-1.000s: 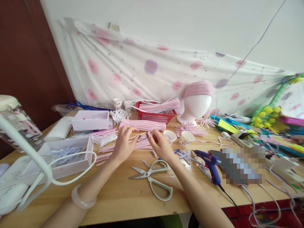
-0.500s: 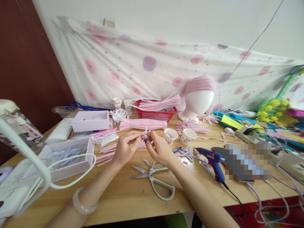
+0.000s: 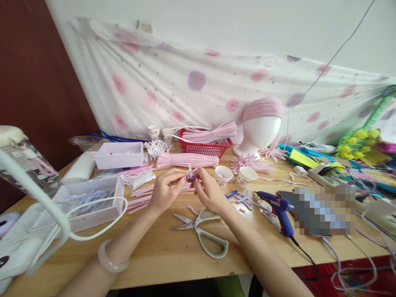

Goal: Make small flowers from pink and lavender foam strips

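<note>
Left hand [image 3: 165,190] and right hand [image 3: 210,193] still pinch pink strip [image 3: 189,168], fingertips closer than second ago

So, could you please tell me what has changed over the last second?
The left hand and right hand drew together. The strip, held roughly level between them before, now pokes up from their pinched fingertips. Both hands kept hold of it. The scissors, glue gun and cups stayed put.
</note>
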The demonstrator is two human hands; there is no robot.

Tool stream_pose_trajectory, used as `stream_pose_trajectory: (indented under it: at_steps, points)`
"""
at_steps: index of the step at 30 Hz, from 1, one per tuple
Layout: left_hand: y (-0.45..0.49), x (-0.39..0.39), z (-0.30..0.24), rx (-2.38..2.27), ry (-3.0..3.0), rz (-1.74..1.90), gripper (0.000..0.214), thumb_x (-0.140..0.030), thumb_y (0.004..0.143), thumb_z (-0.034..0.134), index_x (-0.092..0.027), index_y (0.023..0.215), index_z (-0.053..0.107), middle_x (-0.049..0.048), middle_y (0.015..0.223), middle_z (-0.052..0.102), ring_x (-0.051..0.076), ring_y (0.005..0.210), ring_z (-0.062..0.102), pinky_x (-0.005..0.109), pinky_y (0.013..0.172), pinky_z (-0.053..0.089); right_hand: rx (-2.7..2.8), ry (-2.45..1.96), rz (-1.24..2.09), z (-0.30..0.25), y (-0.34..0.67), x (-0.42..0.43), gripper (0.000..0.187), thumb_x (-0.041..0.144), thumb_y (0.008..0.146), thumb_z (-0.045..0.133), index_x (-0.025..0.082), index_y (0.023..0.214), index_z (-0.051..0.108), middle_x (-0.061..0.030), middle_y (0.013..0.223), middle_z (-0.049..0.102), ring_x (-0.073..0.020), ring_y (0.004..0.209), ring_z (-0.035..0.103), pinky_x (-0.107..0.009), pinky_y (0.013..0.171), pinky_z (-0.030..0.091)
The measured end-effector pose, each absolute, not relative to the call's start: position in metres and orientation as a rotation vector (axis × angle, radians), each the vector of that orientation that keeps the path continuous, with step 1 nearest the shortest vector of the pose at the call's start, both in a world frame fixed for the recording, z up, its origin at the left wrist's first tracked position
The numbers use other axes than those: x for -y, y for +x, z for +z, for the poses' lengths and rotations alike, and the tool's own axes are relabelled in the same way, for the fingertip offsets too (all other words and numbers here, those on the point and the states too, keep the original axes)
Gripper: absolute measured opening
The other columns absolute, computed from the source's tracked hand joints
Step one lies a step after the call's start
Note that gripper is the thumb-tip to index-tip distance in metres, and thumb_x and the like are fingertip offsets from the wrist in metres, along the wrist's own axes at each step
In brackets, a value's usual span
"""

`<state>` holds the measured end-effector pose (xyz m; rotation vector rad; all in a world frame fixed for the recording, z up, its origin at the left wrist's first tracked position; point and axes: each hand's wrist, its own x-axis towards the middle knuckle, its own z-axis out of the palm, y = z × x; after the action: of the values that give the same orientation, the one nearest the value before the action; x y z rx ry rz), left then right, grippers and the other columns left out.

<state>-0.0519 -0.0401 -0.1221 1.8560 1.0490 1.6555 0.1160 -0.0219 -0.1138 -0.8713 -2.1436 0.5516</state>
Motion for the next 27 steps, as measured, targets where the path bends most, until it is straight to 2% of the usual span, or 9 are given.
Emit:
stream_pose_trajectory:
  at_steps: [5,16,21,27]
  points:
    - [-0.053,0.038,-0.123,-1.063,1.900,1.634,0.016,-0.016,0.085,0.061,-0.016,0.084,0.077,0.0074,0.085,0.073,0.018,0.080,0.067,0.026,0.068,0.053,2.169,-0.890,0.524,-0.109,0.115,0.024,0.006,0.021,0.093,0.037,0.021,0.089,0.042,-0.0012,0.074,0.057,-0.0167,0.062,0.055,-0.028,0.061,0.041]
    - [-0.056,0.037,-0.126,-1.067,1.984,1.638,0.019,-0.015,0.086,0.057,-0.016,0.081,0.075,0.0061,0.081,0.071,0.016,0.075,0.064,0.025,0.069,0.052,2.142,-0.903,0.555,-0.115,0.111,0.023,0.007,0.022,0.095,0.036,0.022,0.089,0.041,-0.0019,0.079,0.056,-0.0164,0.065,0.055,-0.030,0.063,0.043]
    - [-0.053,0.040,-0.122,-1.105,1.955,1.679,0.018,-0.015,0.087,0.057,-0.017,0.079,0.074,0.0052,0.081,0.070,0.016,0.076,0.064,0.025,0.071,0.052,2.004,-0.856,0.760,-0.121,0.108,0.022,0.012,0.030,0.098,0.040,0.021,0.092,0.044,-0.0011,0.083,0.058,-0.0135,0.064,0.057,-0.029,0.062,0.048]
    - [-0.047,0.044,-0.123,-1.160,1.897,1.755,0.014,-0.017,0.086,0.060,-0.017,0.078,0.071,0.0046,0.081,0.071,0.016,0.077,0.065,0.026,0.072,0.052,1.777,-0.720,1.160,-0.122,0.104,0.020,0.032,0.048,0.096,0.044,0.019,0.086,0.053,-0.0025,0.080,0.059,-0.0150,0.070,0.059,-0.029,0.061,0.054]
